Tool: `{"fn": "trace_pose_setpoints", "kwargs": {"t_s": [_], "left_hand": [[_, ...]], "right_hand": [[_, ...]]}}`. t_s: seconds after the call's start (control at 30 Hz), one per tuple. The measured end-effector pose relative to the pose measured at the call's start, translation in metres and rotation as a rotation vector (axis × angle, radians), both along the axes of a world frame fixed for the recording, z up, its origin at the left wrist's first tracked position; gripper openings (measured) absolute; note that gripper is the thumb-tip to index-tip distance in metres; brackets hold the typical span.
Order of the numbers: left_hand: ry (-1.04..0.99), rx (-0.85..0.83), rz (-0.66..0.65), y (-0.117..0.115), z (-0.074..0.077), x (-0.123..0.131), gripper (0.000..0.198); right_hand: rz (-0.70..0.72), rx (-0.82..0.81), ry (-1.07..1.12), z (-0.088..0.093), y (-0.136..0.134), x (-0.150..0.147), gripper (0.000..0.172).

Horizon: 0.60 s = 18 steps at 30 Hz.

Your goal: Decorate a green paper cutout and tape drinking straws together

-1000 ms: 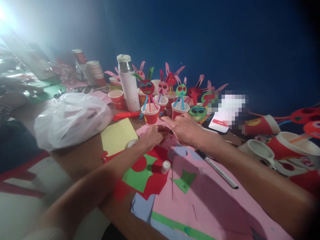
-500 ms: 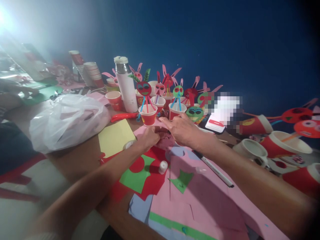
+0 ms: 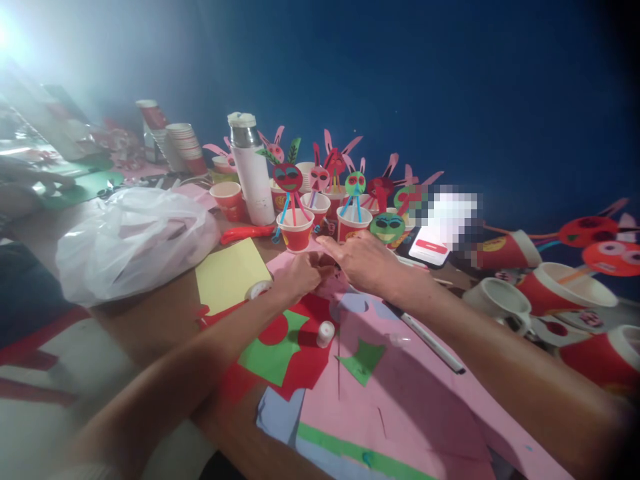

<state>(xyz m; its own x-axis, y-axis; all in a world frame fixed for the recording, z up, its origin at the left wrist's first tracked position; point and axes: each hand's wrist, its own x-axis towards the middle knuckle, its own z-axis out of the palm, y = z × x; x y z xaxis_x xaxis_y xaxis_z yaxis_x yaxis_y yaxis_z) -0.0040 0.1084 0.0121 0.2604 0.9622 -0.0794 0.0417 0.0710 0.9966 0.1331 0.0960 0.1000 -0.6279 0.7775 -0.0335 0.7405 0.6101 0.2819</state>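
My left hand (image 3: 303,275) is closed in a pinch over the pink paper, its fingertips meeting my right hand's fingers. My right hand (image 3: 357,260) has its index finger stretched to the left, with the other fingers curled under. Whatever lies between the fingers is hidden. Just below them is a pink paper piece (image 3: 333,287) with small black marks. A red paper cup (image 3: 295,235) stands right behind, holding straws and a red paper face (image 3: 288,180) with green ears. Closer to me lie a white cap (image 3: 325,333), a green paper scrap (image 3: 363,362) and a black-and-white marker (image 3: 433,343).
A white plastic bag (image 3: 135,247) and yellow paper (image 3: 233,273) lie left. A white flask (image 3: 253,173) stands behind red-handled scissors (image 3: 247,233). Several cups with paper faces line the back. A phone (image 3: 435,233), mug (image 3: 500,303) and tipped cups are right.
My hands stay together at the same spot, with only slight finger movement. The whole view has shifted a little; the things on the table have not moved.
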Motion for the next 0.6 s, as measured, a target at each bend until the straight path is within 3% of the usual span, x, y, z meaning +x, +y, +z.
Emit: {"fn": "trace_pose_setpoints", "kwargs": {"t_s": [0.2, 0.4, 0.6], "left_hand": [[-0.004, 0.027, -0.001, 0.001, -0.002, -0.001, 0.011], [-0.035, 0.008, -0.030, -0.002, 0.002, 0.000, 0.003], [-0.029, -0.009, 0.022, -0.002, 0.002, 0.004, 0.005]], "right_hand": [[0.021, 0.020, 0.040, -0.003, 0.002, 0.002, 0.050], [0.055, 0.079, 0.130, -0.001, 0.002, 0.008, 0.047], [0.038, 0.121, 0.141, -0.003, 0.001, 0.014, 0.043]]}}
